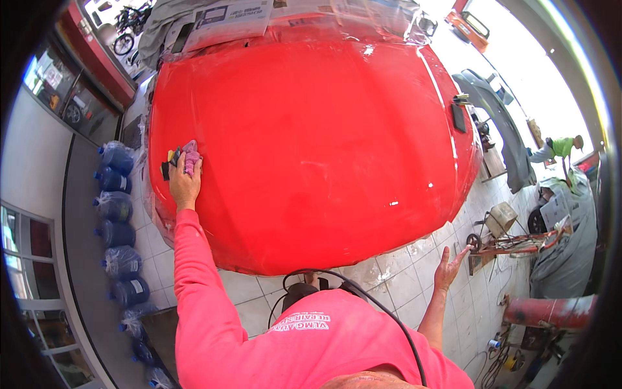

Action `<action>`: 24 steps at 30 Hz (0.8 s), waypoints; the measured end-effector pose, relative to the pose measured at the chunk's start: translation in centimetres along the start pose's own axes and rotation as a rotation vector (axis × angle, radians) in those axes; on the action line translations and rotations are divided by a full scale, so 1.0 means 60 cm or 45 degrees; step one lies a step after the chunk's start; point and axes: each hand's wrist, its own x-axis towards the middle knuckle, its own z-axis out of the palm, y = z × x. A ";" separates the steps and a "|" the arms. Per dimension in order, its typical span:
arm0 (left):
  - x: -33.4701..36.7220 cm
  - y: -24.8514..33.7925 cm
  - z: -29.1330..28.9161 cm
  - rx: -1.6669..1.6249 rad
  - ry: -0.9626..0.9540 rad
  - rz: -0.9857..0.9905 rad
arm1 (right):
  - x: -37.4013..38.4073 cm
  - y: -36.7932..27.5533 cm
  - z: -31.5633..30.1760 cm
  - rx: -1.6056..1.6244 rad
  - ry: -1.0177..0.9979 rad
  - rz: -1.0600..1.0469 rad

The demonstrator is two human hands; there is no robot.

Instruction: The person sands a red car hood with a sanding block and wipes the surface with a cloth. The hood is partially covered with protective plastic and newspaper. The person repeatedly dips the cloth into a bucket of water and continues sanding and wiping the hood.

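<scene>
A glossy red car hood (298, 149) spreads out in front of me. Near its left edge, my left hand (184, 185) rests with its fingers closed round a crumpled pink cloth (192, 158). Dark and yellow pieces, one like a small black block (165, 171), show beside those fingers; whether they are held too, I cannot tell. Off the hood's near right corner, my right hand (447, 270) is raised in the air, fingers spread and holding nothing. A dark flat block (459, 118) lies on the right side of the hood.
Paper and plastic sheeting (227, 24) cover the car beyond the hood. Large blue water bottles (116, 207) line the left wall. To the right are a grey bumper (499, 123), a red metal stand (518, 245), a red cylinder (551, 310) and another person (560, 148). A black hose (389, 311) crosses my body.
</scene>
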 end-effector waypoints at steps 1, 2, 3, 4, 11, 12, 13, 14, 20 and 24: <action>0.004 0.006 -0.002 -0.010 -0.045 -0.011 | -0.019 -0.002 -0.010 0.004 0.022 0.035; 0.004 0.008 0.013 0.007 0.054 0.099 | -0.035 -0.006 -0.018 0.007 0.041 0.062; 0.007 -0.006 0.023 0.047 0.170 0.198 | -0.056 -0.013 -0.008 0.056 0.044 0.067; 0.012 -0.015 0.029 0.082 0.282 0.291 | -0.080 -0.018 0.005 0.097 0.050 0.066; 0.003 0.035 0.006 0.053 0.035 0.347 | -0.313 -0.133 0.095 0.333 -0.218 0.042; -0.005 0.033 0.002 0.048 0.005 0.280 | -0.349 -0.149 0.108 0.347 -0.278 0.040; -0.031 0.050 0.001 -0.044 0.114 0.395 | -0.382 -0.151 0.107 0.334 -0.303 0.040; -0.065 0.069 -0.001 -0.128 0.113 0.360 | -0.415 -0.152 0.100 0.313 -0.320 0.046; -0.256 0.108 -0.044 -0.461 -0.042 0.478 | -0.550 -0.123 0.067 0.308 -0.506 0.222; -0.320 0.053 -0.069 -0.671 0.048 0.718 | -0.561 -0.168 0.052 0.250 -0.544 0.101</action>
